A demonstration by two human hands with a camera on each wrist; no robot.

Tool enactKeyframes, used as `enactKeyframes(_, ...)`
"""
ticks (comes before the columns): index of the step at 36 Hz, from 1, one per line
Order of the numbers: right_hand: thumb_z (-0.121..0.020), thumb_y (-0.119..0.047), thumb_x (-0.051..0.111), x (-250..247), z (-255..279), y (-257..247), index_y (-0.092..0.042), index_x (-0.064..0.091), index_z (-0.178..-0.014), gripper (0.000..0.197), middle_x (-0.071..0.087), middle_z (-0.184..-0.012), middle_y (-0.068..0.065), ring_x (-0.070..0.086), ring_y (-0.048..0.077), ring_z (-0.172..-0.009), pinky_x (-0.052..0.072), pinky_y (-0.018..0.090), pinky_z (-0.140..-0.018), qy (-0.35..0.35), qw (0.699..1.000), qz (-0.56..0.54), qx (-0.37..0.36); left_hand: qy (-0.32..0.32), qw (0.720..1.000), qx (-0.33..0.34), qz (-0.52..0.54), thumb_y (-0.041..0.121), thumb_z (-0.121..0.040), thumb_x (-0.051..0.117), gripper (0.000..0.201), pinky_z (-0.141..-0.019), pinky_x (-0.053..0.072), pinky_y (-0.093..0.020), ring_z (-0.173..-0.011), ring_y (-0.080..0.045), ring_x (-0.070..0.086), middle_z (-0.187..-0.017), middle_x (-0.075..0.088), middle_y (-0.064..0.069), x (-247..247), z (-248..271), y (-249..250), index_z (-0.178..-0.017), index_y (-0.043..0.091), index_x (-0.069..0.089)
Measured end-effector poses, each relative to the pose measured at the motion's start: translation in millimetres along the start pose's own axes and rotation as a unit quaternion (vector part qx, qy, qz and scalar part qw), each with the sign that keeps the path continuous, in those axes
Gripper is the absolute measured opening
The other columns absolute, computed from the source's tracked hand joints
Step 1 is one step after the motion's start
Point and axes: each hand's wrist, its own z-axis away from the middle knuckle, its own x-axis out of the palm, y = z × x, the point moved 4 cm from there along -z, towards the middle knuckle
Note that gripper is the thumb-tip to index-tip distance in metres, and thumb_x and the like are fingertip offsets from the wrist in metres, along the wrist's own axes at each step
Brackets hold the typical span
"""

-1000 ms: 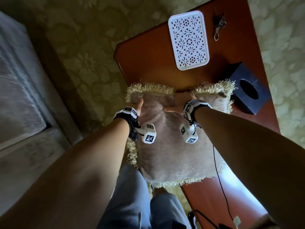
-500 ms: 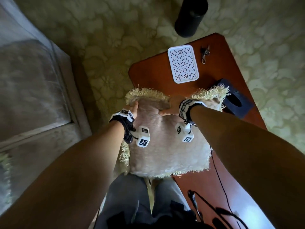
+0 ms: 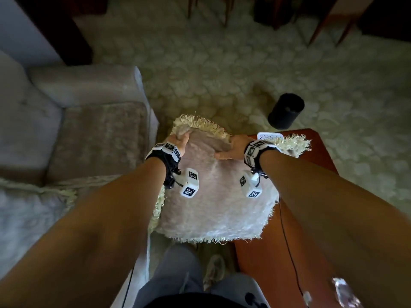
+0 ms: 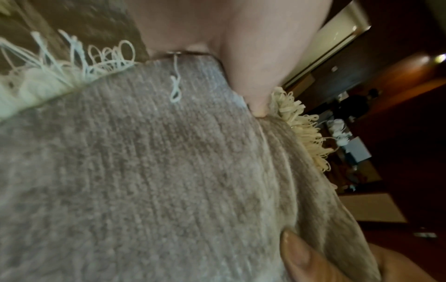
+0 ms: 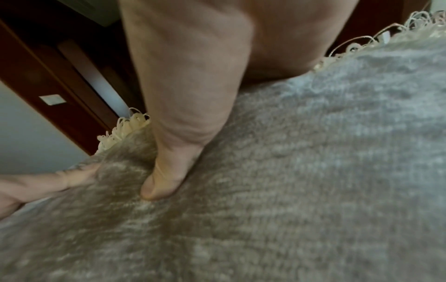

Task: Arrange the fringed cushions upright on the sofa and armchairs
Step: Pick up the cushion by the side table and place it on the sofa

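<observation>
1. Nearest to the camera are the person's grey trousers (image 3: pixel 178 272) and one shoe (image 3: pixel 214 272), which stand on the patterned carpet (image 3: pixel 200 70).
2. Above the legs hangs the fringed cushion (image 3: pixel 213 196). It is held in the air between the armchair (image 3: pixel 73 121) on the left and the red-brown table (image 3: pixel 278 258) on the right. Its lower fringe is toward the person and its upper edge is away.
3. The left hand (image 3: pixel 181 142) grips the upper left corner of the cushion. In the left wrist view the thumb (image 4: pixel 255 63) presses on the fabric just beside the fringe. The other fingers are hidden behind the cushion.
4. The right hand (image 3: pixel 235 146) grips the upper edge near its middle. In the right wrist view the thumb (image 5: pixel 178 133) sinks into the fabric, and the cloth bunches between the two hands.
5. So most of the cushion hangs below both grips, and its upper right corner sticks out to the right past the right wrist.
6. On the left, a second fringed cushion (image 3: pixel 29 210) lies at the near left.
7. Behind the right wrist, a white tray (image 3: pixel 270 136) lies on the table, mostly hidden.
8. Farther away, a black cylinder (image 3: pixel 285 111) stands on the carpet.
9. At the far edge, dark wooden furniture legs (image 3: pixel 224 10) are visible.
</observation>
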Motion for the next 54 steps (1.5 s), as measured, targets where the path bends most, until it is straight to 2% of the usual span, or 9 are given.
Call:
enactKeyframes(3, -0.068, -0.078, 0.061, -18.9, -4.3, -35.6, -0.010, 0.051, -0.134, 0.096, 0.060, -0.128, 0.010, 0.059, 0.029, -0.112, 0.048, 0.033, -0.090, 0.008, 0.999, 0.015, -0.029, 0.030, 0.999, -0.007, 0.028, 0.072, -0.089, 0.020, 0.079, -0.106, 0.039, -0.041, -0.127, -0.036, 0.049, -0.144, 0.047, -0.014, -36.0, 2.6, -14.9, -0.142, 0.017, 0.040)
enactKeyframes(8, -0.070, -0.076, 0.062, -45.8, -27.2, -96.5, -0.009, 0.054, -0.126, 0.089, 0.064, -0.118, 0.010, 0.059, 0.026, -0.094, 0.043, 0.028, -0.074, 0.017, 0.996, 0.040, -0.074, 0.061, 0.995, -0.017, 0.083, 0.065, -0.093, 0.028, 0.072, -0.098, 0.039, -0.038, -0.125, -0.035, 0.050, -0.143, 0.047, -0.015, -95.3, -5.1, -42.1, -0.141, 0.013, 0.041)
enactKeyframes(17, -0.074, -0.071, 0.064, -86.9, -87.9, -216.5, -0.006, 0.041, -0.142, 0.097, 0.052, -0.139, 0.012, 0.054, 0.030, -0.121, 0.044, 0.031, -0.092, 0.006, 0.990, 0.058, -0.125, 0.110, 0.981, -0.041, 0.156, 0.065, -0.092, 0.033, 0.071, -0.092, 0.039, -0.040, -0.123, -0.037, 0.051, -0.140, 0.050, -0.015, -191.3, -47.8, -103.0, -0.139, 0.013, 0.045)
enactKeyframes(23, -0.076, -0.072, 0.059, -107.6, -127.7, -299.6, -0.003, 0.049, -0.134, 0.090, 0.062, -0.123, 0.013, 0.061, 0.029, -0.106, 0.041, 0.027, -0.073, 0.017, 0.976, 0.128, -0.174, 0.148, 0.970, -0.051, 0.184, 0.057, -0.094, 0.039, 0.066, -0.096, 0.039, -0.037, -0.124, -0.035, 0.051, -0.140, 0.050, -0.017, -253.9, -81.1, -145.1, -0.139, 0.009, 0.044)
enactKeyframes(35, -0.069, -0.075, 0.063, -124.1, -185.0, -470.4, -0.008, 0.046, -0.138, 0.097, 0.059, -0.131, 0.012, 0.059, 0.031, -0.113, 0.051, 0.037, -0.090, 0.041, 0.946, 0.182, -0.266, 0.210, 0.932, -0.121, 0.270, 0.059, -0.091, 0.044, 0.077, -0.109, 0.034, -0.043, -0.133, -0.037, 0.042, -0.150, 0.038, -0.016, -348.1, -107.3, -258.8, -0.149, 0.012, 0.027)
enactKeyframes(39, -0.076, -0.067, 0.065, -117.1, -202.0, -525.5, -0.007, 0.061, -0.105, 0.067, 0.064, -0.111, 0.009, 0.057, 0.026, -0.089, 0.042, 0.030, -0.067, 0.041, 0.922, 0.231, -0.307, 0.220, 0.918, -0.167, 0.285, 0.054, -0.094, 0.044, 0.076, -0.111, 0.031, -0.042, -0.137, -0.036, 0.036, -0.153, 0.032, -0.017, -370.5, -112.0, -298.9, -0.151, 0.008, 0.023)
enactKeyframes(42, -0.078, -0.066, 0.064, -112.7, -215.1, -557.6, -0.016, 0.048, -0.070, 0.053, 0.055, -0.078, 0.000, 0.052, 0.024, -0.080, 0.037, 0.029, -0.065, 0.030, 0.909, 0.255, -0.329, 0.228, 0.910, -0.189, 0.291, 0.051, -0.095, 0.045, 0.075, -0.111, 0.030, -0.042, -0.137, -0.037, 0.036, -0.153, 0.031, -0.017, -382.6, -113.4, -320.0, -0.151, 0.006, 0.021)
enactKeyframes(45, -0.075, -0.072, 0.062, -108.4, -234.7, -596.3, -0.013, 0.059, -0.101, 0.064, 0.059, -0.089, 0.003, 0.061, 0.028, -0.094, 0.040, 0.030, -0.068, 0.027, 0.886, 0.277, -0.371, 0.249, 0.889, -0.211, 0.319, 0.051, -0.094, 0.047, 0.074, -0.110, 0.034, -0.043, -0.134, -0.037, 0.041, -0.150, 0.037, -0.018, -395.2, -117.8, -342.3, -0.149, 0.006, 0.026)
enactKeyframes(54, -0.075, -0.072, 0.062, -91.8, -304.0, -693.3, -0.009, 0.063, -0.099, 0.067, 0.066, -0.096, 0.008, 0.058, 0.026, -0.081, 0.043, 0.031, -0.065, 0.000, 0.817, 0.335, -0.469, 0.300, 0.825, -0.297, 0.377, 0.042, -0.094, 0.052, 0.053, -0.083, 0.042, -0.033, -0.111, -0.036, 0.057, -0.129, 0.058, -0.018, -422.1, -148.0, -387.7, -0.132, 0.005, 0.050)
